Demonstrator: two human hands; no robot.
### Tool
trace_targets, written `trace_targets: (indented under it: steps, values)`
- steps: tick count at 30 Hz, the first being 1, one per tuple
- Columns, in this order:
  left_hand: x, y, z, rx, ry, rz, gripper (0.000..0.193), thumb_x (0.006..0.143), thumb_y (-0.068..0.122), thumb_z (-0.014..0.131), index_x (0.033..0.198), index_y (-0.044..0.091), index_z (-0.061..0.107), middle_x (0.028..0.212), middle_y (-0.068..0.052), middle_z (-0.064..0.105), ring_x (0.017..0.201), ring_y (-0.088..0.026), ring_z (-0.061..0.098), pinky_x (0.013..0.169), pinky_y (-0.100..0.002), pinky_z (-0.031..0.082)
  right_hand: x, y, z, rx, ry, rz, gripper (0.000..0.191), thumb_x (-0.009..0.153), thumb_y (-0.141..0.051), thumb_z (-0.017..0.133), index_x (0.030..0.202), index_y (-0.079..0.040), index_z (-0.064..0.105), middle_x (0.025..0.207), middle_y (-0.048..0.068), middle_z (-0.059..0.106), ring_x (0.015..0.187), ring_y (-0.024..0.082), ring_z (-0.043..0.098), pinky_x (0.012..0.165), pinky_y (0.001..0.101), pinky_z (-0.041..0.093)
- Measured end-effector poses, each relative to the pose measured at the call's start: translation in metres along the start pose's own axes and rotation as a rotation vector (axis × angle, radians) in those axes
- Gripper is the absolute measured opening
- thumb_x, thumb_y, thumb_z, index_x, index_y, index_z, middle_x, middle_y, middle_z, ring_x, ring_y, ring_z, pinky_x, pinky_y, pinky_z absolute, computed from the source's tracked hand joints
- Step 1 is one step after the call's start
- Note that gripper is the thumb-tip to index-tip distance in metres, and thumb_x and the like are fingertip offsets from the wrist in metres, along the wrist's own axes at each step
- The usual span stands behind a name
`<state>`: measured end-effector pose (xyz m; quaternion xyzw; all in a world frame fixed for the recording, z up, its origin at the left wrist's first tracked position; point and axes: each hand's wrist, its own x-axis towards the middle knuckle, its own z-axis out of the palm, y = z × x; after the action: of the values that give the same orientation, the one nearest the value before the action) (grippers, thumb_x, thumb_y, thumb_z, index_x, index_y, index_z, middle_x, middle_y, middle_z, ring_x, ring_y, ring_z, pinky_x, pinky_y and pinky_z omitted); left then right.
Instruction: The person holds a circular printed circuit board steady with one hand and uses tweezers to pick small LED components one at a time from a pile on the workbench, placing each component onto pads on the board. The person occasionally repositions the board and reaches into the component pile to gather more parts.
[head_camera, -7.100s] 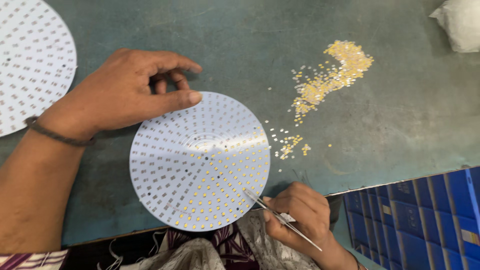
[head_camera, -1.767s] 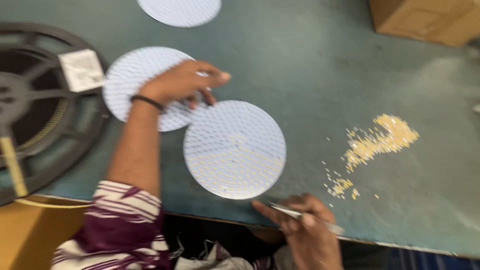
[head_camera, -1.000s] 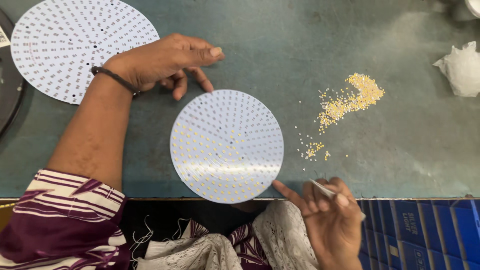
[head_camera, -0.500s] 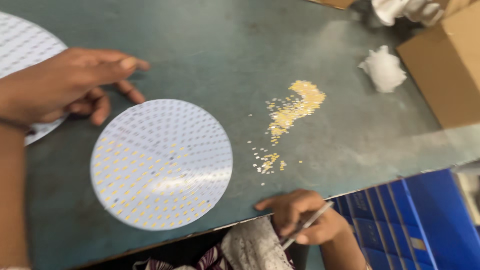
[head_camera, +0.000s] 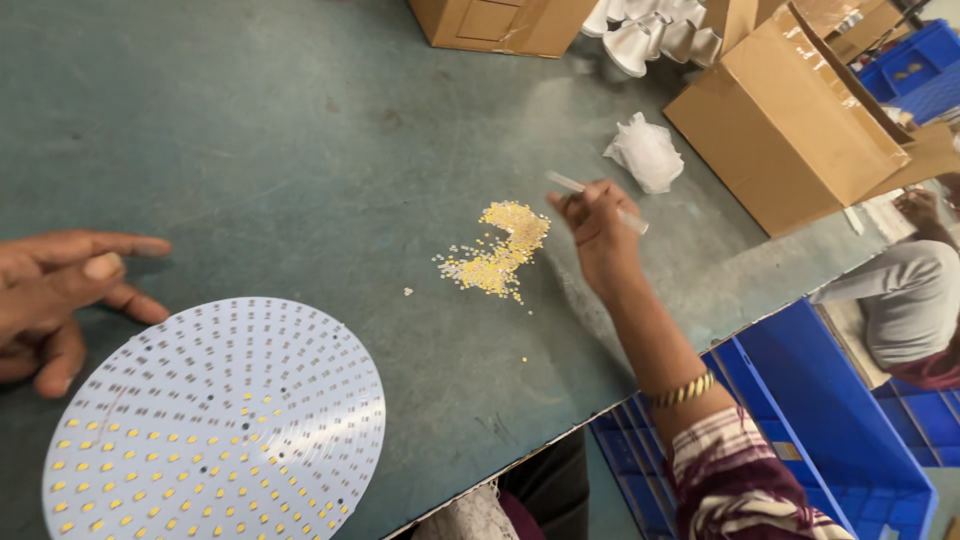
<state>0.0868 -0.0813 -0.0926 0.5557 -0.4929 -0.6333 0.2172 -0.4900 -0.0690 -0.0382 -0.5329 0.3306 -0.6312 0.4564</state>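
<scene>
Tweezers (head_camera: 597, 200) pinched in right hand (head_camera: 600, 232), fingers (head_camera: 575, 203) pressed tight round the shaft, raised just right of the yellow chip pile (head_camera: 503, 252) on the green table (head_camera: 300, 130); tips point up-left, clear of the pile. Left hand (head_camera: 55, 295) loosely spread, holding nothing, fingertips at upper-left rim of the round white LED board (head_camera: 220, 425), whose lower-left rows carry yellow chips. Beyond right-hand fingers: crumpled white plastic bag (head_camera: 645, 150), then brown cardboard box (head_camera: 790, 120) w/ tape, 2nd box (head_camera: 500, 22) at far edge. Blue crates (head_camera: 830, 430) below table edge.
</scene>
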Motion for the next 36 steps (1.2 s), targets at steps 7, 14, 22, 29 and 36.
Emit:
trace_targets:
  steps: [7,14,22,29,36]
  values:
    - [0.007,-0.009,-0.007,0.095,-0.035,-0.049,0.050,0.107,0.044,0.053,0.153,0.023,0.056,0.116,-0.022,0.074,0.033,-0.030,0.056,0.031,-0.041,0.037,0.042,0.032,-0.030,-0.308,0.192,0.088,0.018,0.102,-0.020,0.061,0.103,-0.002,0.064,0.102,0.010,0.072,0.100,0.018,0.070,0.097,0.0323,0.054]
    - [0.001,-0.011,-0.007,0.023,-0.162,0.036,0.058,0.102,0.037,0.055,0.155,0.015,0.051,0.116,-0.025,0.068,0.036,-0.025,0.060,0.028,-0.036,0.045,0.048,0.049,0.038,-0.387,-0.012,0.177,0.025,0.105,-0.026,0.062,0.107,-0.001,0.063,0.100,0.010,0.075,0.093,0.015,0.068,0.084,0.0306,0.055]
    - [-0.020,0.011,0.002,0.158,-0.023,0.002,0.056,0.101,0.046,0.062,0.146,0.013,0.060,0.105,-0.024,0.072,0.034,-0.023,0.052,0.030,-0.032,0.027,-0.012,0.029,0.089,-0.346,-0.227,0.128,0.022,0.104,-0.023,0.060,0.105,-0.001,0.063,0.103,0.012,0.074,0.100,0.019,0.071,0.095,0.0355,0.056]
    - [-0.026,0.015,0.007,0.101,-0.080,0.085,0.060,0.098,0.039,0.063,0.149,0.008,0.058,0.108,-0.022,0.072,0.040,-0.019,0.059,0.035,-0.029,0.042,-0.062,-0.010,0.080,-0.511,0.220,0.281,0.028,0.109,-0.029,0.059,0.103,-0.002,0.064,0.101,0.014,0.073,0.080,0.014,0.045,0.071,0.0289,0.036]
    - [-0.042,0.033,0.013,0.176,-0.020,0.072,0.058,0.098,0.044,0.063,0.145,0.011,0.059,0.102,-0.021,0.077,0.038,-0.020,0.054,0.033,-0.031,0.030,-0.149,-0.023,0.134,-0.264,-0.052,0.273,0.028,0.103,-0.030,0.060,0.107,-0.002,0.062,0.116,0.013,0.075,0.101,0.017,0.066,0.085,0.0314,0.048]
